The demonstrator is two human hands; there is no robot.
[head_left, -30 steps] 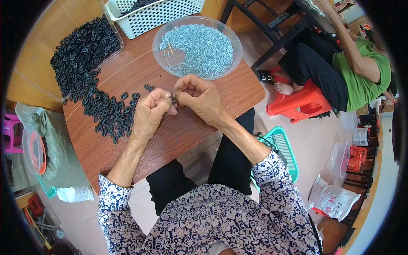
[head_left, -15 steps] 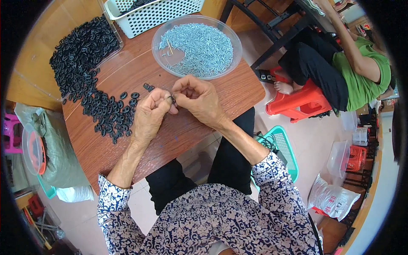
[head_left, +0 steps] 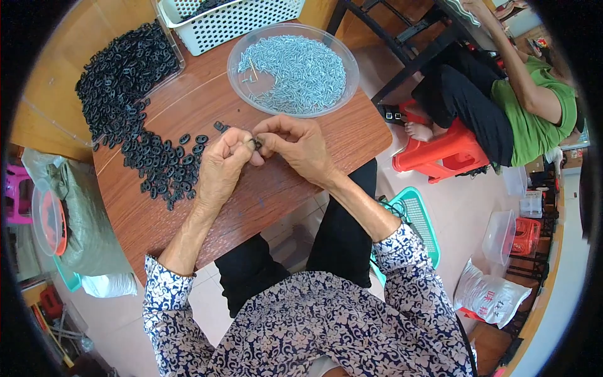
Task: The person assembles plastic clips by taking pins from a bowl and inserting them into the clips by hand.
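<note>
Near the middle of the wooden table (head_left: 282,182), my two hands meet around a small dark piece (head_left: 256,144). It looks like one of the black oval pieces with two holes, though fingertips cover most of it. My left hand (head_left: 223,162) pinches it from one side, and my right hand (head_left: 300,149) has thumb and forefinger closed at its other side. Left of my hands, a spread of loose black oval two-hole pieces (head_left: 166,164) leads back to a big heap (head_left: 125,69). Beyond my right hand stands a round clear tub (head_left: 233,88) of small silvery-blue screw-like pins (head_left: 308,69).
A white perforated basket (head_left: 242,28) stands at the table's back edge. To the right, a person in a green top (head_left: 534,119) sits on a red stool (head_left: 443,147). A teal basket (head_left: 421,220) is on the floor at right; a grey-green sack (head_left: 91,220) stands at left.
The right fingers have shifted slightly at the held piece, and more of its dark surface shows between the fingertips. Both hands stay in nearly the same place.
</note>
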